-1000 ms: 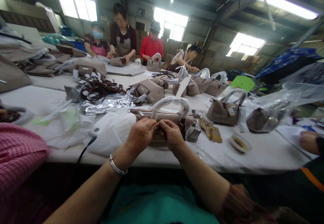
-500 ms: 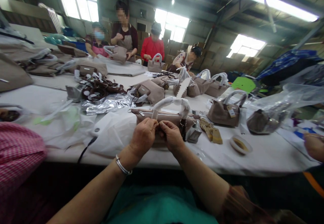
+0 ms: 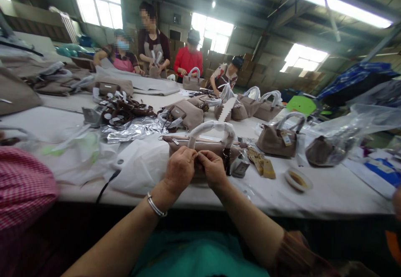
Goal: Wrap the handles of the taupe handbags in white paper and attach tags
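A taupe handbag [image 3: 206, 144] with a white-wrapped handle [image 3: 211, 127] stands on the white table [image 3: 328, 193] right in front of me. My left hand [image 3: 179, 169] and my right hand [image 3: 213, 169] are pressed together against its near side, fingers pinched on something small that I cannot make out. A silver bangle sits on my left wrist. A dark strap with a tag [image 3: 227, 160] hangs from the bag beside my right hand.
Tan hang tags [image 3: 261, 164] and a small dish [image 3: 297, 178] lie to the right, with more handbags [image 3: 275, 137] and clear plastic bags [image 3: 341, 137] beyond. White wrapping [image 3: 138, 164] and a pile of dark straps [image 3: 125, 108] lie left. Several people work at the far end. A checked sleeve [image 3: 21, 185] is at my left.
My hands stay pinched at the bag, shifted slightly right. A neighbour's hand at the right edge has withdrawn. A far worker has lifted a bag.
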### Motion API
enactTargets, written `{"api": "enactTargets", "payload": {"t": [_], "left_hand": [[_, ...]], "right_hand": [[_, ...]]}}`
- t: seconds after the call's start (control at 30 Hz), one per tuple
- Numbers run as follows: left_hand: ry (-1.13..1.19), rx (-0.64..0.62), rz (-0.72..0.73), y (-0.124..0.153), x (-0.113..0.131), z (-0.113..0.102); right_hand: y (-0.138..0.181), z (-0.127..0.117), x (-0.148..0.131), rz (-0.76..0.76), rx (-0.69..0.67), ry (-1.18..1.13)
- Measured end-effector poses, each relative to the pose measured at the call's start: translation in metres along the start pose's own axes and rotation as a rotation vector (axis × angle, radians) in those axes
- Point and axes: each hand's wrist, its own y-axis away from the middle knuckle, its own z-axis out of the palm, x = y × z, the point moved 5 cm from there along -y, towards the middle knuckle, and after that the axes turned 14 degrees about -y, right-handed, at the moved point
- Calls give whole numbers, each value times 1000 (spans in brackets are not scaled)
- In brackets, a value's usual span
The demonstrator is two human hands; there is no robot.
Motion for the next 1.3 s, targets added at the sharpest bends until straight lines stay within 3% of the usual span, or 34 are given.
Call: {"api": "enactTargets", "payload": {"t": [0.27, 0.87, 1.1, 1.23, 1.3], "left_hand": [[270, -97, -6, 0, -8, 4], [252, -37, -145, 7, -16, 10], [206, -4, -117, 6, -10, 11], [137, -41, 6, 0, -9, 9], [68, -10, 57, -1, -11, -1]], "right_hand": [[1, -6, 0, -39, 54, 100], [6, -2, -7, -92, 49, 216], [9, 5, -13, -286, 47, 476], [23, 12, -31, -436, -143, 609], [33, 2, -48, -548, -172, 700]]}}
